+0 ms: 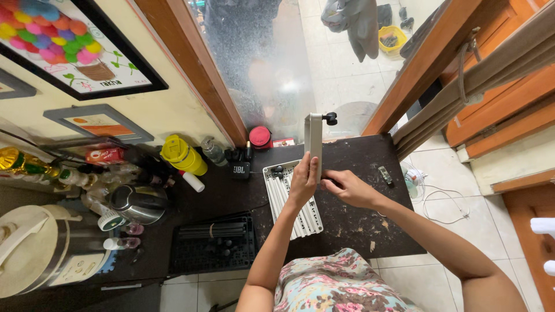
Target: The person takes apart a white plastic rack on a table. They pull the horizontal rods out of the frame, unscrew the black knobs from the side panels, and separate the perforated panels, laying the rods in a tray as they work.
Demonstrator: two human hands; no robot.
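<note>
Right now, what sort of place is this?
Likely a home room by a doorway: framed pictures on the cream wall, a steel electric kettle and a white rice cooker on the dark worn table.

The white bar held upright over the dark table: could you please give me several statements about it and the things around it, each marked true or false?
1. The left hand grips the white bar on its lower part. True.
2. The bar lies flat in the white tray. False: it stands upright, with a black knob at its top end.
3. The right hand is at the bar's lower end. True.
4. The white tray is empty. False: white rods lie in it side by side.
5. A yellow container stands to the left of the tray. True.
6. The black tray lies to the right of the white tray. False: it lies to its left, nearer the person.
</note>
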